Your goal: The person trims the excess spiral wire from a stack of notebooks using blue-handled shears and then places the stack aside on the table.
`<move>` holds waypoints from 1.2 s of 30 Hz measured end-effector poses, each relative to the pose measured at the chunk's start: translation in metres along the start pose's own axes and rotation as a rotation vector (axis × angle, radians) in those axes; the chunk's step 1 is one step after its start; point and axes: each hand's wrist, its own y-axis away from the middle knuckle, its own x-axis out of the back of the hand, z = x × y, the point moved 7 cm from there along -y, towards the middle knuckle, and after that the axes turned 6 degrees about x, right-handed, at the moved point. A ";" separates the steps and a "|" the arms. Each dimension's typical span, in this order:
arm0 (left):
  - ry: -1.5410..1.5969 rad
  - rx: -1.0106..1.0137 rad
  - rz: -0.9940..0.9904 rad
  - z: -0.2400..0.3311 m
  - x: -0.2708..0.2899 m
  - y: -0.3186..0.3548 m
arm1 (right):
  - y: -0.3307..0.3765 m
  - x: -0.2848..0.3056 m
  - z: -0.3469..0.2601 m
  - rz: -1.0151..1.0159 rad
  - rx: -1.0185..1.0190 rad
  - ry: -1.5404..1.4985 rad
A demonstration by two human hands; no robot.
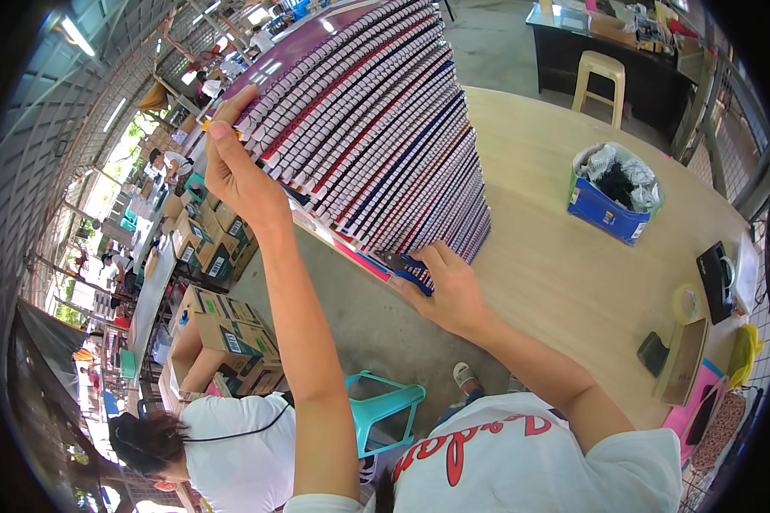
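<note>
White coil bindings (385, 141) faced the person along the near side of a tall stack of notebooks (462, 175), which stood on the light wood-toned desk (530, 291) at its left part. Covers between the coils showed as thin purple, red and dark blue edges. The left hand (244, 167) was located at the upper left corner of the stack, with the thumb extended and the fingers partly curled against the ends of the upper notebooks; whether it gripped any of them could not be determined. The right hand (443, 286) was closed around blue-handled pliers (415, 279) at the lower part of the stack. The dark head of the tool lay close to the lower coils; contact with a coil could not be confirmed. The stack was therefore positioned to the right of the left hand and directly beyond the right hand. A blue box (606, 212) with crumpled plastic inside stood on the desk to the right of the stack, well apart from both hands. A tape roll (685, 303) was placed near the desk's right edge.
</note>
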 end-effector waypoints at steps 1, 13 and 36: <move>-0.002 0.000 0.001 0.000 0.000 0.000 | 0.002 -0.005 0.007 -0.077 -0.144 -0.174; 0.029 0.024 0.000 0.002 -0.002 0.001 | 0.007 -0.004 0.014 -0.042 -0.089 -0.110; 0.045 -0.019 0.016 -0.004 -0.002 0.001 | 0.006 0.002 0.009 -0.044 0.052 0.047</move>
